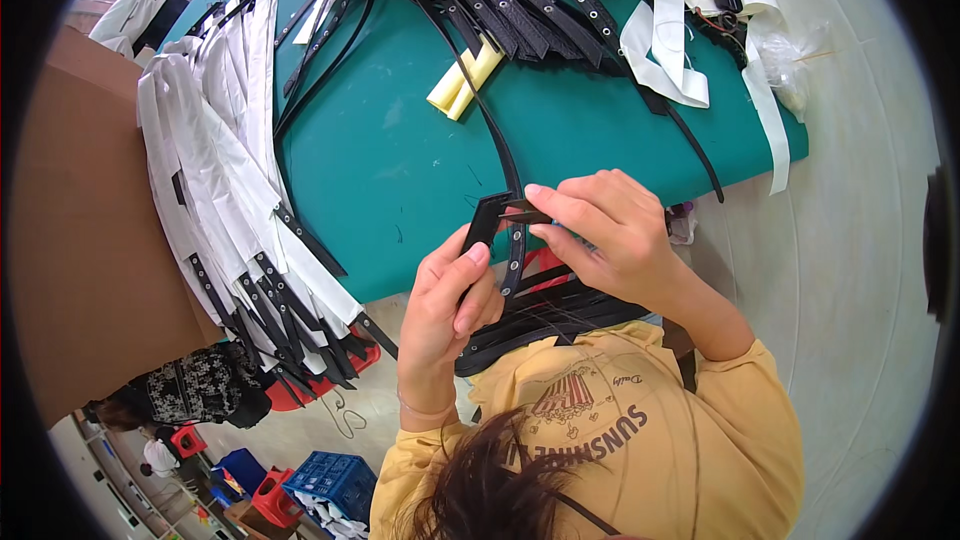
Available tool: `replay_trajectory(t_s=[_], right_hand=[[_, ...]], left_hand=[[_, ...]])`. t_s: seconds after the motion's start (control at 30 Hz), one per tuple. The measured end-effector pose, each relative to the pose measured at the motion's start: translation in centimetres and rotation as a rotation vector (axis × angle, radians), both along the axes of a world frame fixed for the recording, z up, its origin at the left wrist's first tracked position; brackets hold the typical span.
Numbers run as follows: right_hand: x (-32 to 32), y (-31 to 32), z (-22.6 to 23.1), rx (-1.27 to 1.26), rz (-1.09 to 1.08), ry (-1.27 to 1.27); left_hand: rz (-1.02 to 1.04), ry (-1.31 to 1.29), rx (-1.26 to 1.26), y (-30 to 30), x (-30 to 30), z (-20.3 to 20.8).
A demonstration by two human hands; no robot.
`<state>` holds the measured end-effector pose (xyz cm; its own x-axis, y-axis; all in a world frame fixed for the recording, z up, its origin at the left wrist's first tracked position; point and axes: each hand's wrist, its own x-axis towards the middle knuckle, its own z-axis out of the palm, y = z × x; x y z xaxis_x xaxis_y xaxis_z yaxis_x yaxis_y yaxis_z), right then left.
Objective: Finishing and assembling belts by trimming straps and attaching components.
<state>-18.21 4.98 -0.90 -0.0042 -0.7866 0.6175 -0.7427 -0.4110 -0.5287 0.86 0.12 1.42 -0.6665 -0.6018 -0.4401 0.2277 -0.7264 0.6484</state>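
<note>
Both forearms are rising from below; the left hand (450, 290) is gripping a black belt (515, 250), the right hand (600, 235) is pinching its end.

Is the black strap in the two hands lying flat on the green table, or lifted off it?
Lifted: both hands hold the black strap above the green table edge.

Single head-worn fisheye view, steeply downward, close over the teal table (400, 160).

Yellow long-sleeved sweatshirt worn, sleeves pushed up at wrists, dark printed graphic on chest, dark hair, both hands bare
</note>
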Motion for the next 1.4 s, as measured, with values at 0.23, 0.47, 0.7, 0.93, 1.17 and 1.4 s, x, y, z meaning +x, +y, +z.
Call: replay_trajectory(t_s=[0.23, 0.47, 0.7, 0.93, 1.17, 1.4], right_hand=[[-0.4, -0.3, 0.0, -0.005, 0.006, -0.029], [-0.6, 0.1, 0.4, -0.005, -0.010, 0.129], [-0.7, 0.0, 0.2, 0.019, 0.036, -0.006], [-0.7, 0.0, 0.8, 0.080, 0.040, -0.026], [-1.1, -0.1, 0.7, 0.164, 0.126, -0.161], [-1.0, 0.0, 1.2, 0.148, 0.111, -0.122]], left_hand=[[-0.042, -0.018, 0.003, -0.2, 0.2, 0.1], [-0.036, -0.015, 0.017, -0.5, 0.1, 0.3], [-0.044, -0.015, 0.021, -0.5, 0.2, -0.1], [-0.068, -0.021, -0.012, -0.3, 0.2, 0.1], [-0.056, 0.055, 0.029, -0.2, 0.5, 0.0], [-0.091, -0.048, -0.031, 0.0, 0.1, 0.3]])
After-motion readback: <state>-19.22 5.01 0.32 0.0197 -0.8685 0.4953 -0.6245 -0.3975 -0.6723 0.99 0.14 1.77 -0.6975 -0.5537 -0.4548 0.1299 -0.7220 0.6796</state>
